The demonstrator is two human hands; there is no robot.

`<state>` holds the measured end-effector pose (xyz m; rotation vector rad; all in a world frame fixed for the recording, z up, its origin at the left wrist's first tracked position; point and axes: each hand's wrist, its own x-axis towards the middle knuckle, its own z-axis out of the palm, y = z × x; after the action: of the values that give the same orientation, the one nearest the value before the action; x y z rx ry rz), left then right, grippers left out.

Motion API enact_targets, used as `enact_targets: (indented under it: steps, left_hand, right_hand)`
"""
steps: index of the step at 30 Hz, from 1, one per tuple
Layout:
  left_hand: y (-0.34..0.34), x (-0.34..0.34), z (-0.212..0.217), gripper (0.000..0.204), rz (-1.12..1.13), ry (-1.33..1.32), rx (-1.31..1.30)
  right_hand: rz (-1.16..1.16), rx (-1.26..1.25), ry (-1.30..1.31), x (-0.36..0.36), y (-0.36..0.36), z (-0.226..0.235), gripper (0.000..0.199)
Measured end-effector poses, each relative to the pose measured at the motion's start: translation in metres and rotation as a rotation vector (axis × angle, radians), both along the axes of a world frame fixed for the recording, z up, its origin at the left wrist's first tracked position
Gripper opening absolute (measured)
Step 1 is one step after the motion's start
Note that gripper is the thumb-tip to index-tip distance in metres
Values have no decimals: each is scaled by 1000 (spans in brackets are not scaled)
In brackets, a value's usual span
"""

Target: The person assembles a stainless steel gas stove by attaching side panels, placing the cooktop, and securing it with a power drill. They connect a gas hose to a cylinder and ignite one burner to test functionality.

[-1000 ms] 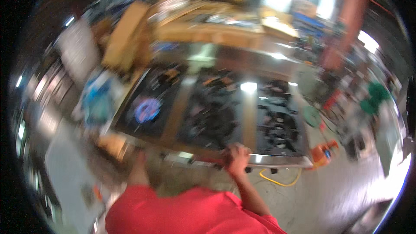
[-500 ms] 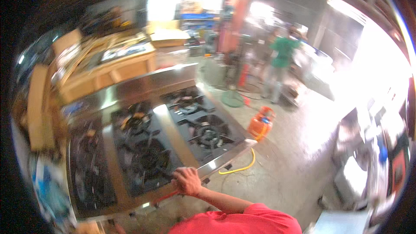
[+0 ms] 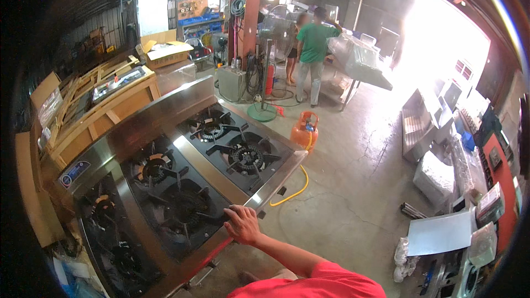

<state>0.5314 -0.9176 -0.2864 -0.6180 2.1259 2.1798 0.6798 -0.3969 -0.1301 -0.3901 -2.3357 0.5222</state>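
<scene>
A wide stainless steel gas stove (image 3: 208, 161) fills the left of the view, with several black burners and a raised back panel. My right hand (image 3: 243, 224) is on its front edge, fingers bent over the top and nothing loose visible in the grip. Closest to the fingers is a black burner grate (image 3: 186, 208). From the lower edge my right arm in a red sleeve (image 3: 331, 282) reaches leftward. The left hand is out of sight.
An orange gas cylinder (image 3: 305, 132) with a yellow hose (image 3: 302, 188) stands beyond the stove's right end. A wooden crate (image 3: 118, 111) is behind it. Near a large fan (image 3: 270, 49) are two people, one in a green shirt (image 3: 314, 43). Wrapped metal equipment (image 3: 435, 179) lines the right side.
The view has steadied and shifted rightward, so the crate, stove back and cylinder appear farther left. My right hand stays on the stove's front edge.
</scene>
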Motion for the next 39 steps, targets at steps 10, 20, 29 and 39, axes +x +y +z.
enact_targets:
  steps: [10,20,29,39]
  left_hand:
    - [-7,-30,32,55,-275,17,-21]
    - [-50,-57,68,56,-562,31,-53]
    - [-83,-77,110,56,-871,32,-92]
    - [-148,-101,105,57,-1750,-23,-62]
  right_hand:
    - [-34,93,-116,1,-3,-4,66]
    - [146,-70,-83,-12,-256,-10,78]
    - [274,78,-313,-20,-379,-26,67]
    - [-84,-556,121,-60,-365,-30,41]
